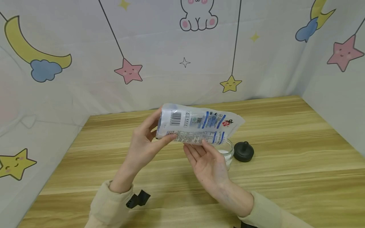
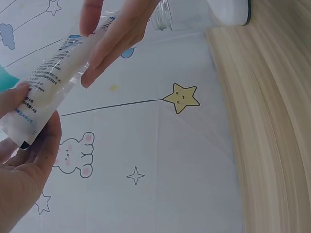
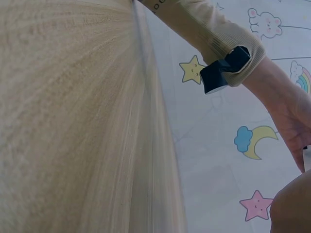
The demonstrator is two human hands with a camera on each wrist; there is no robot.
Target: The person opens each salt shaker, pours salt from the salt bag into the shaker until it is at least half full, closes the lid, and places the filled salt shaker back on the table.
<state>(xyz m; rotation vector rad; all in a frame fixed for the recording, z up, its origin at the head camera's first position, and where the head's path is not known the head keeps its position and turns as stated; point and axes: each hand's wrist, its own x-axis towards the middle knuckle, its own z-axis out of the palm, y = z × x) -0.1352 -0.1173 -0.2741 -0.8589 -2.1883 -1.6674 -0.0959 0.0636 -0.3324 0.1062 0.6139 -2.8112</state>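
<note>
A white printed plastic pouch (image 1: 196,125) with a barcode is held up sideways above the table in the head view, its narrowing end to the right. My left hand (image 1: 139,147) grips the pouch's left end, thumb on the printed face. The right hand (image 1: 211,169) supports its lower edge, palm up, with fingers fairly straight beneath and the thumb at the near side. In the left wrist view the pouch (image 2: 53,73) runs between both hands. Behind the right hand stands a glass jar (image 1: 229,158) with white contents, partly hidden by hand and pouch.
A round black lid with a knob (image 1: 243,152) lies on the wooden table (image 1: 285,139) just right of the jar. Pale cloth walls (image 1: 159,47) printed with stars and moons surround the table at the back and sides. A black device (image 1: 138,199) sits by the left sleeve.
</note>
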